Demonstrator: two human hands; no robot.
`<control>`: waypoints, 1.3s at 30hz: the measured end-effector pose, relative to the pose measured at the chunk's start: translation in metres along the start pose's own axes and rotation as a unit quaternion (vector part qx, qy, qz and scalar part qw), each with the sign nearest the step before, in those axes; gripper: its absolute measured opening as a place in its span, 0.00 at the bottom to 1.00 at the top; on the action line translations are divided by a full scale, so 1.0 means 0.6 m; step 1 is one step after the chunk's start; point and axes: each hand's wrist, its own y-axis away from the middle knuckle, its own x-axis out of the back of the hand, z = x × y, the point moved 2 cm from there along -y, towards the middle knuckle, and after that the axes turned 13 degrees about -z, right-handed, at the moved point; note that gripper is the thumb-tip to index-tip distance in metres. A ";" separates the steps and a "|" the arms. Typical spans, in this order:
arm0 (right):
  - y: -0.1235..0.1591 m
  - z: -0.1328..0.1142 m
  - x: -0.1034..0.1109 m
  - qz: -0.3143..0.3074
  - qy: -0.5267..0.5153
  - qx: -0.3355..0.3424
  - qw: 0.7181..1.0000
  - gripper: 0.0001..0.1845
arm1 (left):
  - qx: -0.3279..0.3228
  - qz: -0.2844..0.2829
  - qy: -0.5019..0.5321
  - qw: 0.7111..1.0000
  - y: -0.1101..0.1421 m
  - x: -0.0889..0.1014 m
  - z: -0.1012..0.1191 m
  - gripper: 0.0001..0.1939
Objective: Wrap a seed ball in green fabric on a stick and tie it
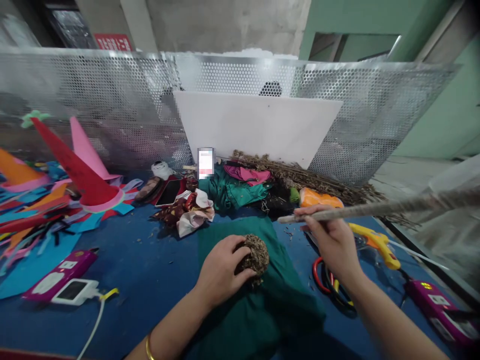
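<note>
Head view, checked near to far. On the blue worktop (150, 270), found at lower left a purple box (63, 272), with a white device (77, 291) just beside; at lower right, a second purple box (442, 312). Noted pale panels on both boxes, too small to read; no legible text on the device's dark display.

At centre, found a green cloth (270, 310) spread out, with a crumbly brown ball (257, 255) over its farther part; could not confirm contact. Gripped from the left by the left hand (225, 267): fingers curled over the far side, thumb at the near side, right side exposed. Judged roughly round, with no long axis.

Pinched between thumb and fingers of the right hand (333, 240): a grey stick (375, 210). Noted as running crosswise, from a tip beyond and slightly right of the ball out to the right edge. Judged the governing relation: tip pointing left, apart from the ball, left hand nearer to it. Could not tell the tip's height.

Past the right hand's right side, noted a yellow glue gun (375, 242); no brand readable. Farther back, noted dried stalks (318, 182), a white board (258, 127) without visible lettering, then perforated mesh (131, 115). Behind that, noted a red sign (112, 42) with white characters, too soft to read reliably.
</note>
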 end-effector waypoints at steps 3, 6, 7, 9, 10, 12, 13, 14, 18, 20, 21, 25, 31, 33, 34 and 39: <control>0.030 -0.021 -0.045 -0.047 -0.076 0.019 0.996 0.05 | 0.006 -0.002 0.003 1.000 0.002 -0.003 0.000 0.14; 0.045 -0.015 -0.075 -0.084 -0.094 0.025 0.992 0.04 | 0.024 -0.006 0.010 1.000 0.004 -0.006 0.001 0.14; 0.048 -0.011 -0.081 -0.094 -0.091 0.020 0.991 0.04 | 0.030 -0.007 0.014 0.999 0.004 -0.007 0.002 0.15; 0.049 -0.001 -0.088 -0.108 -0.079 0.007 0.991 0.04 | 0.038 -0.009 0.023 0.999 0.005 -0.008 0.002 0.15; 0.049 0.003 -0.090 -0.111 -0.074 0.002 0.991 0.04 | 0.039 -0.011 0.027 0.999 0.005 -0.009 0.002 0.14; 0.047 0.006 -0.090 -0.108 -0.071 0.001 0.992 0.04 | 0.038 -0.014 0.031 0.999 0.006 -0.010 0.001 0.14; 0.046 0.006 -0.089 -0.102 -0.071 0.003 0.992 0.04 | 0.037 -0.014 0.032 0.999 0.006 -0.010 0.001 0.14; 0.045 0.006 -0.088 -0.098 -0.072 0.006 0.993 0.04 | 0.036 -0.015 0.033 0.999 0.006 -0.011 0.000 0.15; 0.042 0.001 -0.092 -0.104 -0.070 0.006 0.992 0.03 | 0.033 -0.015 0.039 0.999 0.007 -0.014 -0.002 0.16; 0.041 -0.001 -0.095 -0.119 -0.047 0.003 0.992 0.03 | 0.038 -0.011 0.043 0.998 0.007 -0.014 -0.003 0.16; 0.040 -0.003 -0.096 -0.130 -0.028 0.003 0.991 0.03 | 0.041 -0.010 0.045 0.998 0.006 -0.014 -0.004 0.16; 0.033 -0.011 -0.103 -0.182 0.056 0.015 0.982 0.05 | 0.044 -0.015 0.057 0.997 0.004 -0.015 -0.005 0.16; 0.023 -0.025 -0.113 -0.217 0.105 0.042 0.970 0.06 | 0.057 -0.007 0.076 0.995 0.001 -0.017 -0.008 0.15; 0.020 -0.027 -0.114 -0.223 0.113 0.041 0.967 0.06 | 0.058 -0.013 0.078 0.995 0.000 -0.018 -0.008 0.15; 0.018 -0.026 -0.113 -0.225 0.115 0.036 0.967 0.06 | 0.057 -0.016 0.078 0.995 0.000 -0.018 -0.008 0.15; 0.007 -0.024 -0.113 -0.242 0.126 0.015 0.962 0.06 | 0.043 -0.009 0.088 0.995 0.000 -0.018 -0.006 0.16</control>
